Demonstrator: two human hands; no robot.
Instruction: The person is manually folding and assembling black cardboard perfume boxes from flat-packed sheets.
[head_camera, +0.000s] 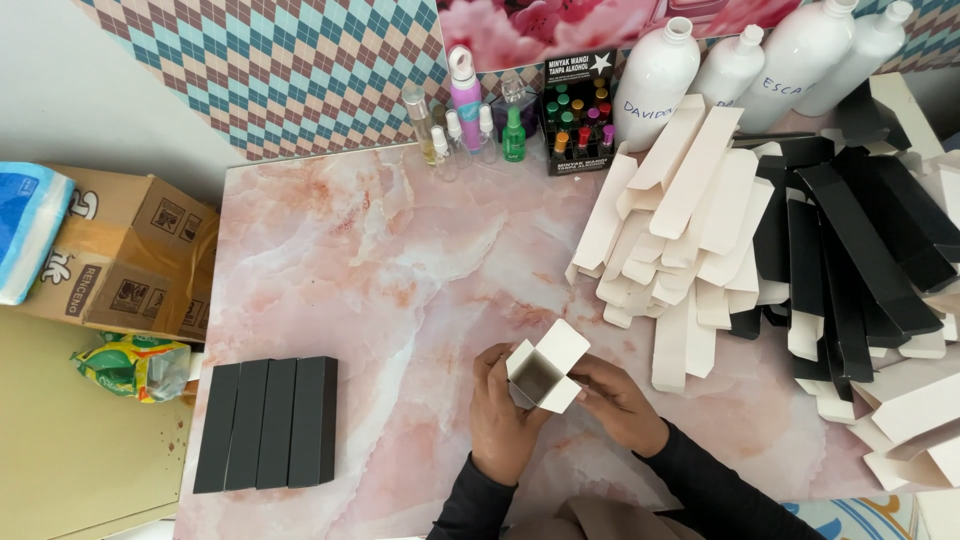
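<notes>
Item: 1 small white carton, open end up, flaps spread, above the pink marble table. My left hand wraps its lower body; my right hand pinches the near side. I judge square corners need even pressure before tucking flaps. Nearby: 4 finished black boxes; flat blanks heap.

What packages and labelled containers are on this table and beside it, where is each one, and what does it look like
Small white carton: open-ended, held by left hand and right hand.
Four black boxes: long, side by side, table's left front.
Flat white cartons: fanned pile, right of centre.
Flat black cartons: heap at right.
Black display box: back edge, holding small coloured bottles.
White bottles: big, handwritten labels, back right.
Brown cardboard box: off table, left.
</notes>
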